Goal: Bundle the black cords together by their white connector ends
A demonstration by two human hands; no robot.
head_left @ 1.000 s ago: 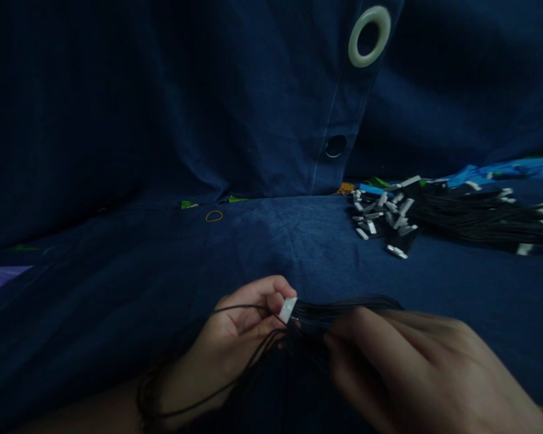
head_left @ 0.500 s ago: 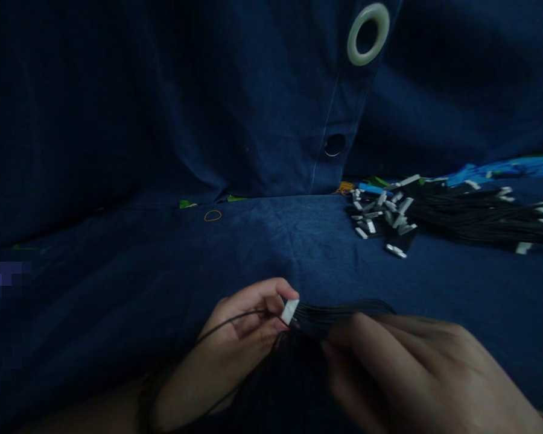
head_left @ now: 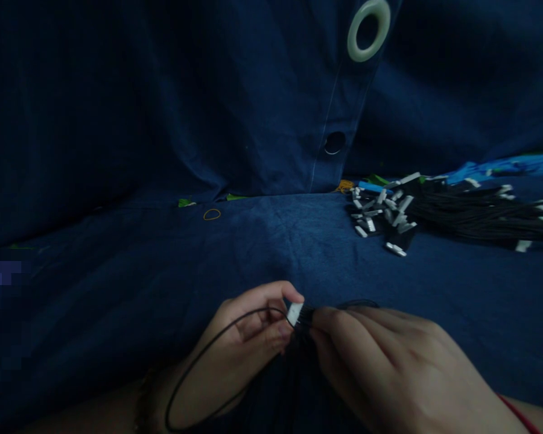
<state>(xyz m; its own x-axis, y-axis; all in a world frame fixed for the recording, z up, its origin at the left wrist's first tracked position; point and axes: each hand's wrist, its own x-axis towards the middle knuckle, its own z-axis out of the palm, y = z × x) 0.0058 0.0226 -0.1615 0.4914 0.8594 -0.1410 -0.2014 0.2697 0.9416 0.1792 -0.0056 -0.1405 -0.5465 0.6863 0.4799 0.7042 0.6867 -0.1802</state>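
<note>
a dark navy cloth point(head_left: 154, 259) covers the surface and rises at the back into a hanging navy sheet point(head_left: 253, 102) with a pale ring grommet point(head_left: 368, 30) and a dark eyelet point(head_left: 334, 143), and a thin rubber band point(head_left: 212, 214) lies near the fold. the left hand point(head_left: 248, 334) is curled around a white connector point(head_left: 294, 313), gripping it between thumb and fingers, while the right hand point(head_left: 389, 361) pinches the black wires point(head_left: 304, 317) just behind it, low in view over the cloth. well off to the right lies a heap of black wire bundles point(head_left: 475, 211) tipped with white connectors, just beside a blue strip point(head_left: 502, 169).
</note>
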